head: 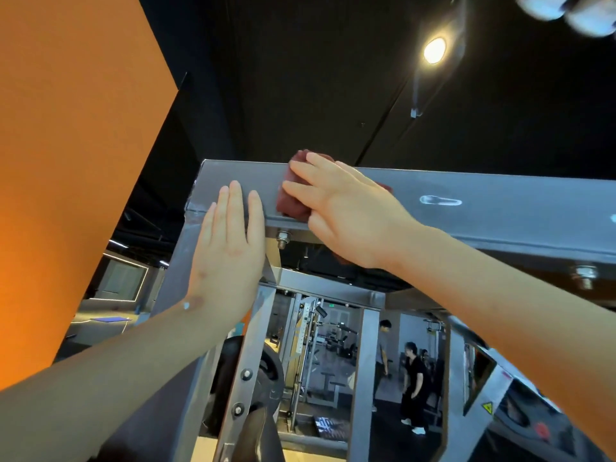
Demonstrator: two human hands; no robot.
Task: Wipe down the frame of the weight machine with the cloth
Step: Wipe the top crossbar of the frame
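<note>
The grey steel top beam of the weight machine frame runs across the view overhead. My right hand presses a bunched dark red cloth flat against the beam's face near its left end. The cloth wraps over the beam's top edge, and most of it is hidden under my fingers. My left hand rests flat and empty, fingers straight, on the frame's left corner where the slanted upright meets the beam.
An orange wall stands close on the left. Bolts stick out under the beam. A black weight plate hangs lower down. Two people stand among other machines beyond the frame. A ceiling lamp shines above.
</note>
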